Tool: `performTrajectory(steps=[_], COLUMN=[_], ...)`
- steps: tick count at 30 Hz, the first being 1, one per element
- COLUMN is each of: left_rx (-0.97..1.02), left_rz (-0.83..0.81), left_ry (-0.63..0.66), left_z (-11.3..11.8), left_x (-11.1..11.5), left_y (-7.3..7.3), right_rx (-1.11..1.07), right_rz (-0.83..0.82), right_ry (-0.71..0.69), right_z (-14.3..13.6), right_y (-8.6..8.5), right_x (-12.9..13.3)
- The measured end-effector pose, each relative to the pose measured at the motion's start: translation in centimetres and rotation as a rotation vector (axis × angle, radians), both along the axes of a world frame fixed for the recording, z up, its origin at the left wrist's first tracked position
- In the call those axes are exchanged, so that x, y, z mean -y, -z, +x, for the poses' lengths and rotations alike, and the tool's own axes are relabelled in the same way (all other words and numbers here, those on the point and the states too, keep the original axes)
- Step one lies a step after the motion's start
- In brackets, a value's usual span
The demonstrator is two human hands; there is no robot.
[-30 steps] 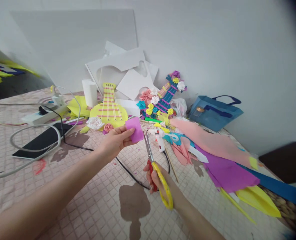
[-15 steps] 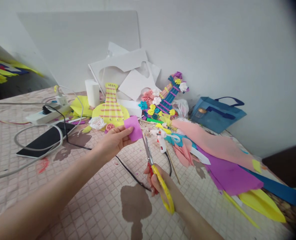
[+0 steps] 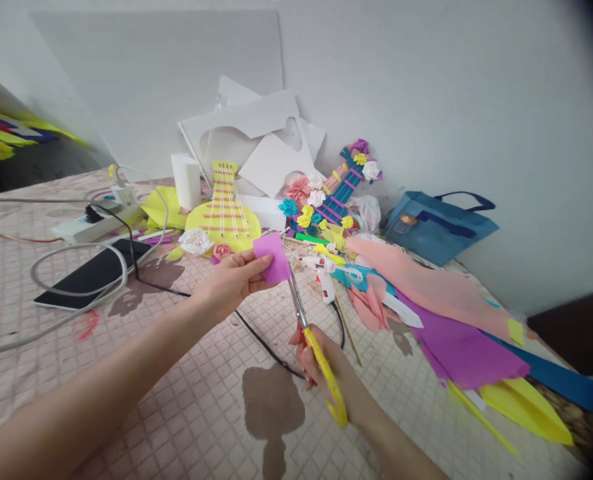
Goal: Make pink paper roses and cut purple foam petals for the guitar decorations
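A small square of purple paper (image 3: 275, 257) is pinched between the thumb and fingers of my left hand (image 3: 236, 279). My right hand (image 3: 323, 357) grips scissors (image 3: 299, 303) with one yellow and one red handle, blades pointing up and away. The blade tips meet the paper's lower right edge; whether they are cutting into it I cannot tell. Behind the paper stands a yellow paper guitar (image 3: 223, 217) with white strings. To the right of the scissors a white glue gun (image 3: 326, 280) lies on the table.
Purple crepe paper (image 3: 469, 347) and a pink sheet (image 3: 426, 277) spread over the right side. A flower-covered blue guitar (image 3: 343, 190) leans at the back beside a blue bag (image 3: 436, 227). Cables, a power strip (image 3: 96, 223) and a black tablet-like slab (image 3: 93, 273) lie left.
The scissor blades now reach the edge of the purple paper, having stood just beside it and more open. Both hands stay nearly in place, and the view has shifted slightly.
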State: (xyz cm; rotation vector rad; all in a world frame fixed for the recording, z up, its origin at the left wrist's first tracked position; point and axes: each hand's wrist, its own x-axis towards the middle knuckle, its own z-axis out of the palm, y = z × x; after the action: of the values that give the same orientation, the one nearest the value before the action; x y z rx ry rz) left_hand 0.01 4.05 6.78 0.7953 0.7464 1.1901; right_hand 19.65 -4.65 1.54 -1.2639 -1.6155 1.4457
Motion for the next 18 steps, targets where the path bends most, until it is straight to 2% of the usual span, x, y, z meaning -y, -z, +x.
performTrajectory(steps=[18], left_rx=[-0.006], left_rz=[0.069], left_ry=[0.003], left_z=[0.1], left_x=[0.4], left_y=[-0.1], right_rx=[0.002], right_rz=[0.03], right_ry=[0.084], right_z=[-1.0], right_y=[-1.1], right_x=[0.0])
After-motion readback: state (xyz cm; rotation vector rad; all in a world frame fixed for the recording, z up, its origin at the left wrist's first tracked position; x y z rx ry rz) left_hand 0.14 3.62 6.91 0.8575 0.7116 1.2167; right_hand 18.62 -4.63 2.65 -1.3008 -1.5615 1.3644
